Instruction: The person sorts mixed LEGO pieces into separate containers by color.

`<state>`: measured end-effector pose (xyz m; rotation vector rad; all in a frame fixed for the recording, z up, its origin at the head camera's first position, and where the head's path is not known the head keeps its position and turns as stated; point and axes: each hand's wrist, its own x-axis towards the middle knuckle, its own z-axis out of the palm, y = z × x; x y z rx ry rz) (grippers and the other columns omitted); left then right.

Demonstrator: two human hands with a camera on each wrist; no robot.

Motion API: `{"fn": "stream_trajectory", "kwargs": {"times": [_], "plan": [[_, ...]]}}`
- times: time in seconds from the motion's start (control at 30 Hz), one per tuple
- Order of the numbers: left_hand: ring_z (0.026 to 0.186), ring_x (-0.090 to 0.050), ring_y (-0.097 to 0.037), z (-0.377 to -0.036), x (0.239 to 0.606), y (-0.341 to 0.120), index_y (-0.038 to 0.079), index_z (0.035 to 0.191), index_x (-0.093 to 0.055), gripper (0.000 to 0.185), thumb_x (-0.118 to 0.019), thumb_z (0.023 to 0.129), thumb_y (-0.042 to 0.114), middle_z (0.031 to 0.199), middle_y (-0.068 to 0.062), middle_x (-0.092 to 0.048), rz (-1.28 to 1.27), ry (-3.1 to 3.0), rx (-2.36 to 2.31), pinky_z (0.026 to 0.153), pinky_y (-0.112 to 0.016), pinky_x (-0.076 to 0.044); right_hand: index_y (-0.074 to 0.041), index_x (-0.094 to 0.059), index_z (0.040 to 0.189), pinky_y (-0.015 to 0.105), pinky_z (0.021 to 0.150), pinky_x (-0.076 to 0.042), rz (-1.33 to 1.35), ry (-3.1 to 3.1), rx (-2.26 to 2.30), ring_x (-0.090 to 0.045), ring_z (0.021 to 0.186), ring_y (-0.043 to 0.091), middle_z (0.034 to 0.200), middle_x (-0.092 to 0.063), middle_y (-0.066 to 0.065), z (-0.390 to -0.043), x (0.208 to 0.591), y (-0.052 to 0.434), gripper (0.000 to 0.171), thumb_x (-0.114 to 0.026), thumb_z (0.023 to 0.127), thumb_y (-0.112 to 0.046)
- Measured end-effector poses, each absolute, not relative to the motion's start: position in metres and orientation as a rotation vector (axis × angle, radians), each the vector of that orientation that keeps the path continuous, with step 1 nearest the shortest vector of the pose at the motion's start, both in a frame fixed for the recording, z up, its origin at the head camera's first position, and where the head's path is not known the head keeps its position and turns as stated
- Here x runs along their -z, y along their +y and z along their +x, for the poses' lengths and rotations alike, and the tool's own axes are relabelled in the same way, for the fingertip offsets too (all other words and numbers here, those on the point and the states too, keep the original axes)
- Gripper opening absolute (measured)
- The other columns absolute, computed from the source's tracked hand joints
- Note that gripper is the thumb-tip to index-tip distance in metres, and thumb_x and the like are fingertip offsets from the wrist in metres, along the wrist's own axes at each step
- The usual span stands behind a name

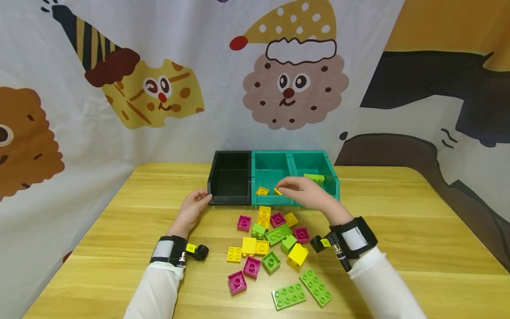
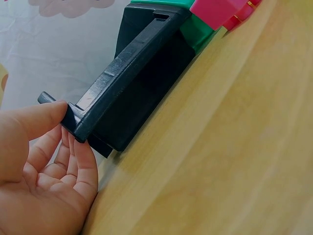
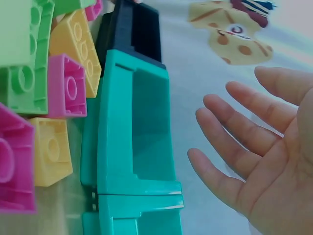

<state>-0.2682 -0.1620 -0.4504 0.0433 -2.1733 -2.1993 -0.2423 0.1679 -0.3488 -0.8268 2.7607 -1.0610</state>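
Note:
My left hand (image 1: 194,204) holds the front left corner of an empty black bin (image 1: 230,177). In the left wrist view the thumb lies on the corner rim of the black bin (image 2: 142,83) and the fingers (image 2: 83,161) touch beneath it. My right hand (image 1: 303,190) hovers over the middle teal bin (image 1: 271,200), and in the right wrist view the hand (image 3: 264,147) is open and holds nothing. A small yellow brick (image 1: 277,191) shows just below its fingertips. Another yellow brick (image 1: 262,191) lies in that bin. A green brick (image 1: 314,178) lies in the right teal bin (image 1: 334,179).
Loose pink, yellow and green bricks (image 1: 275,235) are scattered on the wooden table (image 1: 398,230) in front of the bins. Two long green plates (image 1: 288,295) lie nearest me. A cartoon-printed cloth (image 1: 159,97) hangs right behind the bins.

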Motion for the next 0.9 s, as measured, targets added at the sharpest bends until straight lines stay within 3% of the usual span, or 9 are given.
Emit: {"fn": "stream_trajectory", "kwargs": {"times": [0.37,0.7,0.9], "plan": [[0.067,-0.044,-0.003,-0.267,0.447,-0.161,-0.002,0.108,-0.051,0.018,-0.058,0.093,0.007,0.075,0.009,-0.049,0.071,-2.197,2.196,0.063,-0.018,-0.039,-0.007,-0.063,0.113,0.041,0.09,-0.05,-0.85,2.753,1.23,-0.061,0.103,0.024,0.11,-0.066,0.009,-0.22,0.364,0.19,0.025,-0.05,0.099,-0.022],[0.069,-0.045,-0.003,-0.268,0.45,-0.162,-0.001,0.106,-0.051,0.016,-0.057,0.093,0.007,0.076,0.01,-0.05,0.055,-2.187,2.186,0.066,-0.017,-0.041,-0.003,-0.062,0.116,0.045,0.092,-0.049,-0.784,2.756,1.224,-0.061,0.105,0.027,0.112,-0.066,0.014,-0.207,0.374,0.205,0.03,-0.05,0.099,-0.025],[0.069,-0.045,-0.002,-0.268,0.45,-0.162,-0.001,0.106,-0.05,0.016,-0.057,0.093,0.006,0.075,0.01,-0.05,0.054,-2.183,2.199,0.066,-0.017,-0.041,-0.004,-0.06,0.119,0.048,0.091,-0.048,-0.855,2.842,1.039,-0.059,0.107,0.03,0.117,-0.064,0.014,-0.203,0.377,0.213,0.031,-0.062,0.092,-0.019]]}}
